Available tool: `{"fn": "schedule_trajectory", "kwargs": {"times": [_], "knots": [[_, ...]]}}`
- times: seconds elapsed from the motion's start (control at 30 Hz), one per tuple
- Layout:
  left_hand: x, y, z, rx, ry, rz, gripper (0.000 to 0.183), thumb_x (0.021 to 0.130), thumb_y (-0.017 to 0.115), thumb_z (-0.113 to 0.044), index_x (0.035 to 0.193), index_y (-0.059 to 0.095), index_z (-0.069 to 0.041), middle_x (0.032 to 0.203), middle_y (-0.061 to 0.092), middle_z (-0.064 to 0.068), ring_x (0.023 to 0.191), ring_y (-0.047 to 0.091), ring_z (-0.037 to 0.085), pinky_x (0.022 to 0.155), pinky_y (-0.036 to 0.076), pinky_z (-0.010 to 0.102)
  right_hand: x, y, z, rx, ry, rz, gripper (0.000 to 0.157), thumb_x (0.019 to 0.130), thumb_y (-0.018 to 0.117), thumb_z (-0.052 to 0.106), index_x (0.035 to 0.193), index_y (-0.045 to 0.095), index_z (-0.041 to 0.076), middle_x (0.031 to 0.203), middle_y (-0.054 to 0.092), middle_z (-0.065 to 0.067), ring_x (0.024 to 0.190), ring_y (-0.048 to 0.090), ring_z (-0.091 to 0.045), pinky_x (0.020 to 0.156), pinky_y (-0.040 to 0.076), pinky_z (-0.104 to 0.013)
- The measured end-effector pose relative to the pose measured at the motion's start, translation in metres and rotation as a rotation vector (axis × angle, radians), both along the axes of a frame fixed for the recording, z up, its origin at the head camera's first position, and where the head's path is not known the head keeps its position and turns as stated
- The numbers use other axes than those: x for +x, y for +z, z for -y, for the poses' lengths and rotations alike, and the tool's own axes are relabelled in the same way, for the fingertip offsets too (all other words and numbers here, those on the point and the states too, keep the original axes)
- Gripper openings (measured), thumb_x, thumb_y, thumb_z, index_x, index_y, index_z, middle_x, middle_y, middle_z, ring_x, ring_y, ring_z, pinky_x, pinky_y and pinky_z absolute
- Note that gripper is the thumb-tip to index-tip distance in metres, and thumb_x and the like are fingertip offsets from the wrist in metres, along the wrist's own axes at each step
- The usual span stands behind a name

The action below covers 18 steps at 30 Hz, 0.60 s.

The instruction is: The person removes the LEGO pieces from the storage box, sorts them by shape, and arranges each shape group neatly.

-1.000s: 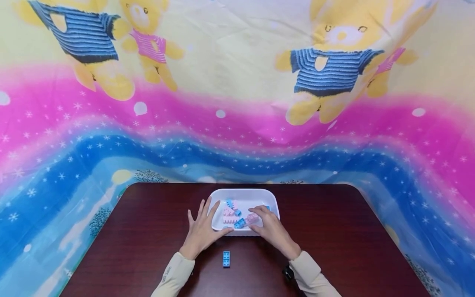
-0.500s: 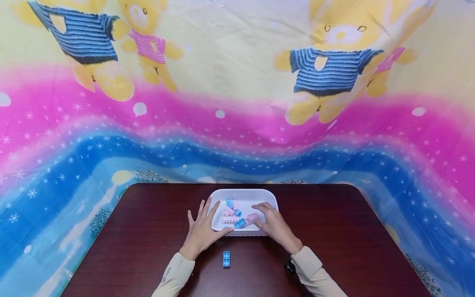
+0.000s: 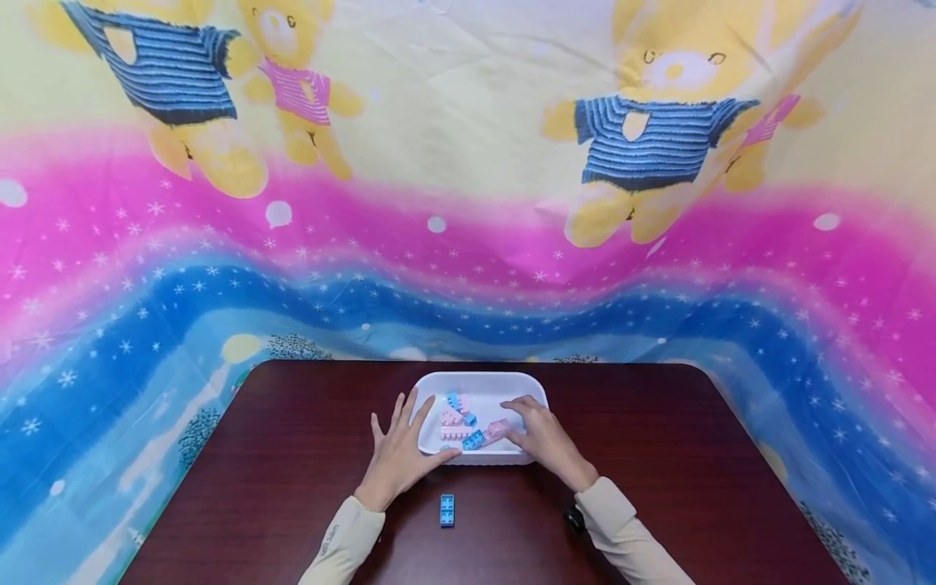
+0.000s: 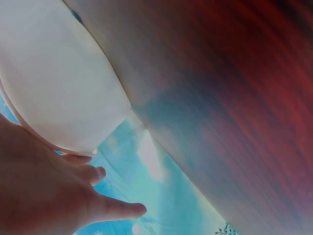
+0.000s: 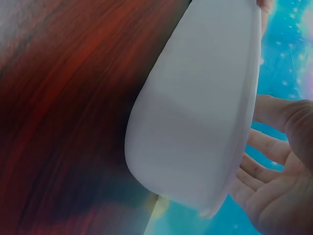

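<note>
Left hand (image 3: 398, 458) is spread against the tray (image 3: 480, 376), right hand (image 3: 546, 440) loose over it. Pink block (image 3: 496, 430) between them looks light, stiff; I'd pinch its sides.

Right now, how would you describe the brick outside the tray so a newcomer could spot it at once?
On the dark reddish-brown table, find the white tray. On the person's side of it lies a blue brick, set apart because the other visible bricks are inside the tray.
</note>
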<state>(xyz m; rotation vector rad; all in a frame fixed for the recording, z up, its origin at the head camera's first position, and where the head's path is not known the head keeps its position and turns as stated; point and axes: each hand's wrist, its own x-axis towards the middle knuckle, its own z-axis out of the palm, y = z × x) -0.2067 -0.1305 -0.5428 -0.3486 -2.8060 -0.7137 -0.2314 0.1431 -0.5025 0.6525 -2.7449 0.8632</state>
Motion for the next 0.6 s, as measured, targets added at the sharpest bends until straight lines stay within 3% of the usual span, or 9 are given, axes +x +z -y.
{"fn": "schedule_trajectory", "kwargs": {"times": [0.6], "knots": [[0.0,0.001,0.0,-0.012,0.002,0.009,0.105,0.083,0.071,-0.078,0.166,0.039,-0.022,0.175,0.023,0.013,0.159,0.02,0.042,0.114,0.012,0.083,-0.013,-0.002,-0.008,0.039,0.02,0.061,0.042,0.085,0.085,-0.005,0.125,0.072,-0.007,0.12,0.068,-0.022,0.108,0.069,-0.038,0.089,0.059,-0.05]]}}
